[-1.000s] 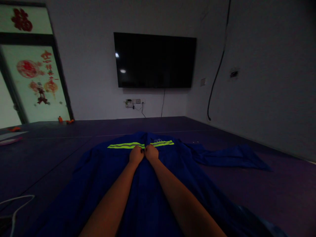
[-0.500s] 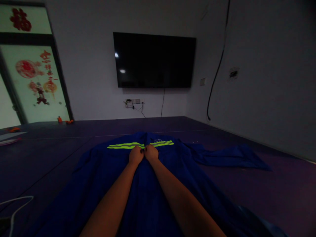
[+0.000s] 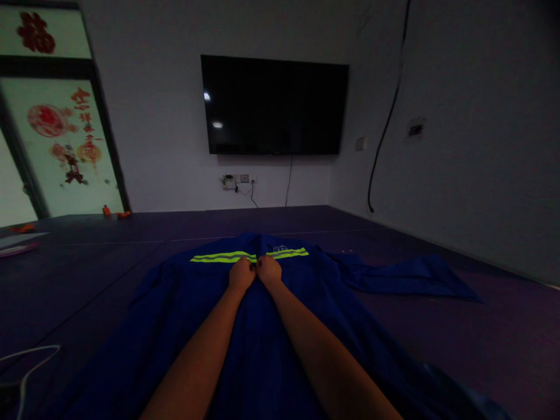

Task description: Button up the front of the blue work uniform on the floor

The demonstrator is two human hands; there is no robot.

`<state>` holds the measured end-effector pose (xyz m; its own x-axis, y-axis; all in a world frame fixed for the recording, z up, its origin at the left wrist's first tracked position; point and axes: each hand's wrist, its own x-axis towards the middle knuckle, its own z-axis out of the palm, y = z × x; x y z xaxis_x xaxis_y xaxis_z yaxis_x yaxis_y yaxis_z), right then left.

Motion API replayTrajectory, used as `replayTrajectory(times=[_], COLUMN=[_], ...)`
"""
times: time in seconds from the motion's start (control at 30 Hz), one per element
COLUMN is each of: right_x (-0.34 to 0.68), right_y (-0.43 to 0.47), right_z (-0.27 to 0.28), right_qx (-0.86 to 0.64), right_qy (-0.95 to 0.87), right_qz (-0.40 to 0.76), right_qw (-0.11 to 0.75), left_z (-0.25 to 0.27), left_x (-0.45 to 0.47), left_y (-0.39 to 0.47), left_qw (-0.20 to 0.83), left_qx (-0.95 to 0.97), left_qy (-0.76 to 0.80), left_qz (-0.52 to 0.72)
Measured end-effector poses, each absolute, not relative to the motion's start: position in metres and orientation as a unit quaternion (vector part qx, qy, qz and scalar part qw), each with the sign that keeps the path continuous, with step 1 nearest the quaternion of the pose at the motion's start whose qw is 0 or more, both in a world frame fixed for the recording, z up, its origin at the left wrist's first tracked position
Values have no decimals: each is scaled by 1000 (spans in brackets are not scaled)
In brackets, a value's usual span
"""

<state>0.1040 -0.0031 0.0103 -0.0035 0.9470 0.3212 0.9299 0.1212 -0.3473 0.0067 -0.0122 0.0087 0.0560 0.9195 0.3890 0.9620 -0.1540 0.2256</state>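
A blue work jacket [image 3: 262,326] lies spread out, front side up, with a yellow-green reflective stripe [image 3: 219,258] across its chest and small white print at the upper right. One sleeve [image 3: 406,277] stretches out to the right. My left hand [image 3: 242,274] and my right hand [image 3: 268,270] are side by side at the jacket's centre front, just below the stripe. Both are closed, their fingers pinching the front edge of the jacket. The exact spot between the fingertips is hidden by the hands.
The jacket rests on a dark purple surface [image 3: 437,332]. A white cable [image 3: 39,350] curls at the lower left. Small orange objects [image 3: 123,214] sit by the glass door [image 3: 61,146]. A television [image 3: 275,108] hangs on the far wall, and a black cable [image 3: 385,128] dangles at right.
Hardly anything differs. Both hands stay at the same place on the jacket's front, with only a very slight shift of the fingers and the view.
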Motion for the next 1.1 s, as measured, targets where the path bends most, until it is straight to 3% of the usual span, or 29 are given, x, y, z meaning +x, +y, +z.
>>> replayTrajectory(times=[1.1], right_x=[103], right_y=[-4], right_z=[12], right_qx=[-665], right_qy=[-711], right_qz=[21], right_qw=[225], left_z=[8], left_x=[5], left_y=[-12], left_qw=[24], left_qx=[-758], left_qy=[-606], left_qz=[-240])
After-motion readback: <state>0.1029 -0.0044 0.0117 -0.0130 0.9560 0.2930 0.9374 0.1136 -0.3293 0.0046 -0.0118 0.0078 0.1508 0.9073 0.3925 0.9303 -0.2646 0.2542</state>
